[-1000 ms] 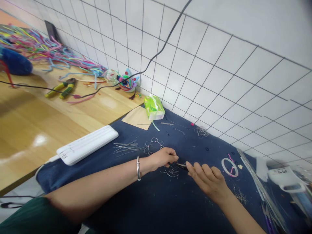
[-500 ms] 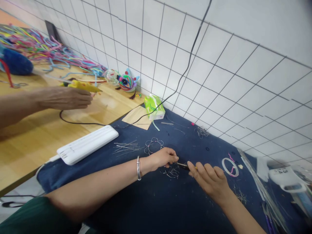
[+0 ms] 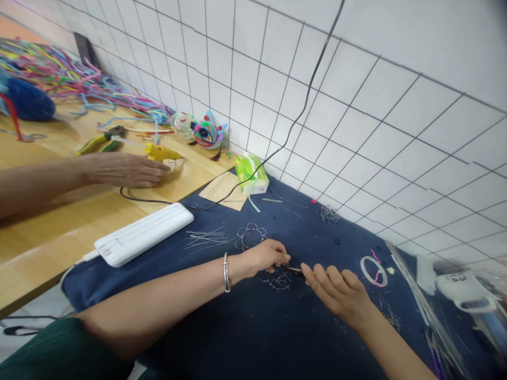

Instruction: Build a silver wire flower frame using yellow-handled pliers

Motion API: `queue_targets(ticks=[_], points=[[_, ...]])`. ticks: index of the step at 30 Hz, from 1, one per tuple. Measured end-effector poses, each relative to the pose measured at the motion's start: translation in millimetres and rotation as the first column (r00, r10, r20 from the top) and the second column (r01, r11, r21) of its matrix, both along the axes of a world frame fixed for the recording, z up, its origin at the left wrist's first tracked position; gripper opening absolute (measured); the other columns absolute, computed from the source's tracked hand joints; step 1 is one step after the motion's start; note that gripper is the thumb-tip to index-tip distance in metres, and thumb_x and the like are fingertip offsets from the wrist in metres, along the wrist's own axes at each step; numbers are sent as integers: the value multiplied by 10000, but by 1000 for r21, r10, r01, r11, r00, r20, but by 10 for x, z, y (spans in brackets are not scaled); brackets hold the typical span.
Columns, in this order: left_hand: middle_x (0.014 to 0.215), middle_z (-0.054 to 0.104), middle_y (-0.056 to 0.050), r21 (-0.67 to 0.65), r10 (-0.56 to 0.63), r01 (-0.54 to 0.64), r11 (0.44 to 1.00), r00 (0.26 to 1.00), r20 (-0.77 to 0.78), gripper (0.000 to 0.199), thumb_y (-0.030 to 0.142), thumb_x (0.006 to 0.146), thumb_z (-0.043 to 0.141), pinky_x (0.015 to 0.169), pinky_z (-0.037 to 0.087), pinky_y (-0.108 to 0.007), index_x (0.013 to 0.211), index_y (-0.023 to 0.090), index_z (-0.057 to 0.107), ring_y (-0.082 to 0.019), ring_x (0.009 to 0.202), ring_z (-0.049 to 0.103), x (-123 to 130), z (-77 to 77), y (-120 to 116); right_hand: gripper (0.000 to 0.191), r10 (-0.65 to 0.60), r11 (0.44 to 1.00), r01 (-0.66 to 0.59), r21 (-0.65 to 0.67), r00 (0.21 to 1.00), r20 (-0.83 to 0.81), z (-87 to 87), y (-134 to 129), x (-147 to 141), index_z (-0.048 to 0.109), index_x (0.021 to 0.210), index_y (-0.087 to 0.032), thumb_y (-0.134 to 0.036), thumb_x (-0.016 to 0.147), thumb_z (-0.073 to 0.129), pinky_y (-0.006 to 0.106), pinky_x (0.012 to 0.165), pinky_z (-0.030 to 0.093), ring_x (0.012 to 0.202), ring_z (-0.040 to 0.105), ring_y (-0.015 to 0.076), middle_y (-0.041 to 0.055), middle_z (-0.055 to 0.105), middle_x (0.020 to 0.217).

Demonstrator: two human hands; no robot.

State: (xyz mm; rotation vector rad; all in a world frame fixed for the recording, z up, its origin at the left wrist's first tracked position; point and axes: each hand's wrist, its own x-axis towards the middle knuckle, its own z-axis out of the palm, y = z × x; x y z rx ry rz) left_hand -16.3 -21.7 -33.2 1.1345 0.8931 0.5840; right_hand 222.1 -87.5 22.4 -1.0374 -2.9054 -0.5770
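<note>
A co-worker's hand (image 3: 130,168) has just come down and farther across the pale wooden desk (image 3: 192,178), and the yellow glue gun (image 3: 160,153) now lies lower, beside its fingers; whether the fingers touch it is hard to tell, and the black-and-yellow pliers (image 3: 93,143) show again behind; this seems to leave the wire pieces near the person's own 2 hands unaffected. The left hand's (image 3: 266,257) grip is narrow, thumb and finger pinched together on what looks like a fine wire end (image 3: 289,259), too small to tell for sure; the right hand (image 3: 336,290) has its fingers curled round a slim metal-tipped tool (image 3: 295,271), the tip pointing at the left fingertips; how wide the tool's tip stands cannot be told. Just below the left fingers a loose silvery wire shape (image 3: 278,280) lies on the dark blue cloth (image 3: 237,327); just beyond the left hand is a flower-shaped wire piece with looped petals (image 3: 250,224), and to its left lie scattered straight silver wires (image 3: 208,236), near a long white power strip (image 3: 144,235).
</note>
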Motion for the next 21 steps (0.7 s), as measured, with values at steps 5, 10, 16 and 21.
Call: queue_targets(ticks=[5, 10, 16, 21], points=[[620, 488, 2, -10, -18, 18, 1000, 1000, -13, 283, 413, 642, 638, 485, 380, -230, 687, 142, 567, -103, 550, 446, -10, 7, -3, 524, 21, 999, -22, 31, 999, 31, 16, 14, -15, 260, 1364, -343, -189, 889, 422, 302, 705, 343, 921, 543, 167, -14, 588, 1141], [631, 494, -2, 5, -27, 27, 1000, 1000, -6, 285, 417, 647, 634, 490, 379, -228, 689, 143, 568, -109, 573, 455, -9, 17, -9, 477, 56, 982, -71, 175, 995, 88, 39, 20, -55, 315, 1344, -327, -236, 895, 447, 307, 711, 315, 889, 534, 165, -12, 623, 1060], [627, 488, 7, 82, -16, 18, 997, 1000, -23, 281, 426, 679, 603, 511, 390, -232, 701, 148, 568, -103, 565, 446, -4, 5, -11, 395, 56, 955, -80, 286, 994, 91, 37, 31, -122, 439, 1270, -278, -319, 879, 484, 328, 709, 288, 839, 505, 170, 16, 632, 964], [642, 504, 11, 182, 9, 9, 983, 995, -96, 287, 435, 698, 576, 534, 402, -233, 733, 151, 579, -109, 583, 462, -4, 25, -16, 358, 33, 946, -36, 322, 999, 15, -14, 27, -166, 527, 1167, -231, -370, 838, 540, 328, 668, 282, 786, 486, 173, 43, 615, 884]])
